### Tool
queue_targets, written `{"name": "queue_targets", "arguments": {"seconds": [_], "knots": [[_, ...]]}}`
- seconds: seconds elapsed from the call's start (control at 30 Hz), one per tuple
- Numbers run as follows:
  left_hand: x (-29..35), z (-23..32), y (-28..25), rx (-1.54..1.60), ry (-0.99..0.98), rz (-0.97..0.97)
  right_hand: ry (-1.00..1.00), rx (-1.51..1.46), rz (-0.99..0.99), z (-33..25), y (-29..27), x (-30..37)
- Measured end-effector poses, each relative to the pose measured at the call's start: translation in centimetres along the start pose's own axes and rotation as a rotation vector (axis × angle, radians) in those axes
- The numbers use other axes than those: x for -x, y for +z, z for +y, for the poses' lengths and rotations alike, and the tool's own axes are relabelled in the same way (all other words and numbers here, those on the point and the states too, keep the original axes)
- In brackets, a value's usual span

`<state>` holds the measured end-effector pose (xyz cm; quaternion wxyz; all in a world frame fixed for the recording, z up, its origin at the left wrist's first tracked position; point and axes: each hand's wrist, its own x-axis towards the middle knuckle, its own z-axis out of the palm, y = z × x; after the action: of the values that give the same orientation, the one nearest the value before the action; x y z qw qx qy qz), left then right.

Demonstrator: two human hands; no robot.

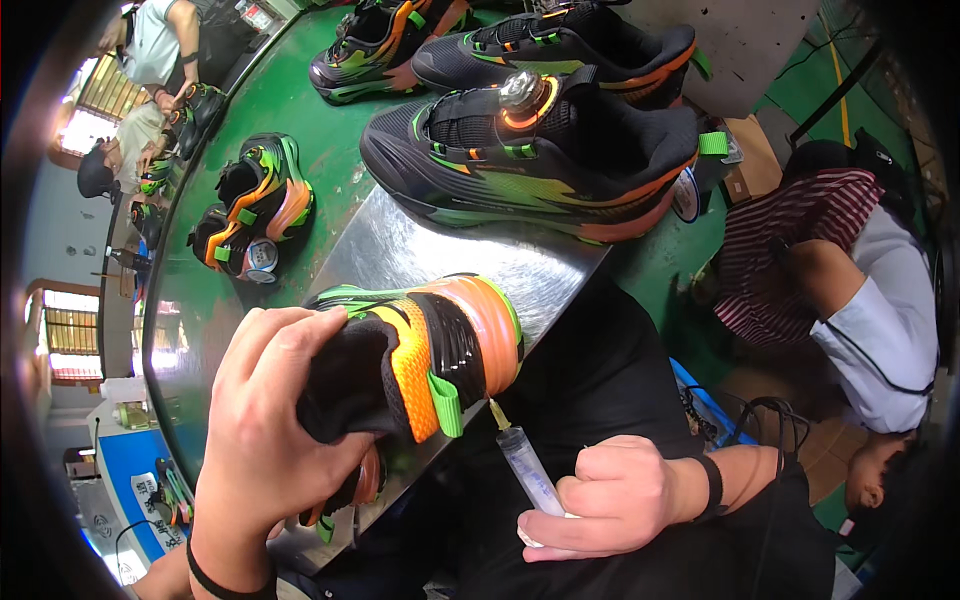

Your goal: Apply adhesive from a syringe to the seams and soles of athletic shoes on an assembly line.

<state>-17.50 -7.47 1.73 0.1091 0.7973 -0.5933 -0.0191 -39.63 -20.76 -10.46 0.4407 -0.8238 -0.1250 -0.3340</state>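
A black, orange and green shoe (455, 335) is held tilted above the edge of a metal plate (400, 250), its collar grasped by the fingers (300, 335) of the left hand (265, 400). A syringe (532, 470) is gripped at its rear end by the curled right hand (615, 495); its needle is pointed at the heel sole, though contact cannot be confirmed. Blurred blue print is borne by the barrel. On the green tabletop (335, 150), a dial-topped shoe (530, 170) is fitted with a round tag (686, 195), and a smaller pair (265, 190) with a round label (262, 256); their lettering cannot be made out.
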Motion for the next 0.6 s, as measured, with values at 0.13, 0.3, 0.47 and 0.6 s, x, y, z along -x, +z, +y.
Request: {"name": "queue_targets", "arguments": {"seconds": [0.13,0.3,0.47,0.6], "knots": [[0.2,-0.4,-0.1,0.019,-0.012,-0.008,-0.007,0.016,-0.004,0.0,0.1,0.1],[0.8,-1.1,-1.1,0.122,-0.083,0.097,-0.126,0.045,0.059,-0.6,-1.7,-0.1],[2.2,-1.0,-2.8,0.864,-0.305,0.362,-0.103,0.089,0.088,-0.3,-3.4,-0.2],[3.6,-0.5,-3.8,0.98,-0.279,0.547,-0.117,0.089,0.068,-0.1,-3.4,0.2]]}}
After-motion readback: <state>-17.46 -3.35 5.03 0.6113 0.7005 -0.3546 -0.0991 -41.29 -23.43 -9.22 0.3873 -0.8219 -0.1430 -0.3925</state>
